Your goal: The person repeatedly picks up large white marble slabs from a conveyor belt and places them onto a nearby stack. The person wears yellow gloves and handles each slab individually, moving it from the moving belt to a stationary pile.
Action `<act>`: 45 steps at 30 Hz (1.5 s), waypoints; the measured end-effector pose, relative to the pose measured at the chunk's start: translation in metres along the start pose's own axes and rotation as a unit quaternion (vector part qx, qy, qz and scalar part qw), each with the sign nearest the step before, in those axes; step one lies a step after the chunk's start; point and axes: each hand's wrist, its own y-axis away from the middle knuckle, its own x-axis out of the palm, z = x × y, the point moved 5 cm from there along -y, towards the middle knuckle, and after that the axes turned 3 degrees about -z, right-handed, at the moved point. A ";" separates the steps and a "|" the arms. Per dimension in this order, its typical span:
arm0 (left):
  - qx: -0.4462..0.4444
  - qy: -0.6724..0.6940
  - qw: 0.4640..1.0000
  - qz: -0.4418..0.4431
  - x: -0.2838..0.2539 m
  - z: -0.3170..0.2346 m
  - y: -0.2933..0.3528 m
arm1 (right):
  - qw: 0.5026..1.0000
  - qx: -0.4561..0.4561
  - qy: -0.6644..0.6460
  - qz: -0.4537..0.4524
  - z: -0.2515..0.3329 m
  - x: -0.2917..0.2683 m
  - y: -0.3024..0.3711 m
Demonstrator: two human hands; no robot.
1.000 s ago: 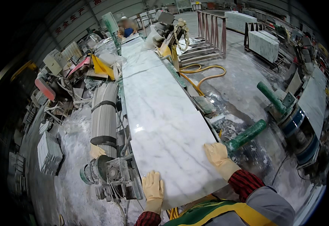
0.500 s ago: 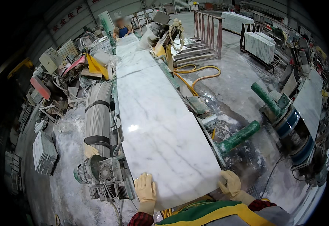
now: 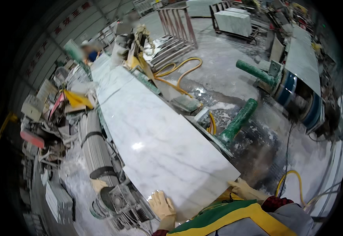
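A long white marble slab with grey veins stretches from just in front of me toward the far left. My left hand, in a cream rubber glove, lies flat on its near left part, fingers stretched out. At the near right corner, my gloved right hand grips the slab's edge; some of its fingers are hidden there. Farther back, the surface continues as a second pale slab, with a joint line across it. A green and yellow apron covers my front, right by the slab's near end.
A motor and a strapped grey roll flank the slab on its left. Green cylinders jut out on the right, above wet floor. A yellow hose curls near a metal rack. Another person stands at the far end.
My view has turned right and tilted, so the slab now slants toward the upper left. My right hand has slid to the slab's near corner. My left hand still lies flat on it.
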 end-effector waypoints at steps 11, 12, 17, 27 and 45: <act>0.251 0.087 0.964 0.021 -0.014 0.005 -0.113 | 0.952 -0.166 0.257 -0.011 -0.023 0.020 0.019; 0.239 0.085 0.967 0.010 -0.018 0.006 -0.155 | 0.941 -0.198 0.275 -0.018 -0.032 0.018 0.014; 0.087 0.115 0.988 0.052 0.015 0.062 -0.273 | 0.947 -0.213 0.234 -0.054 -0.035 0.026 0.011; -0.013 0.128 0.976 0.173 0.059 0.080 -0.291 | 0.984 -0.147 0.070 0.068 -0.116 0.063 -0.013; 0.013 0.212 0.973 0.087 -0.169 -0.125 -0.288 | 0.943 -0.014 -0.327 0.051 -0.036 -0.014 0.054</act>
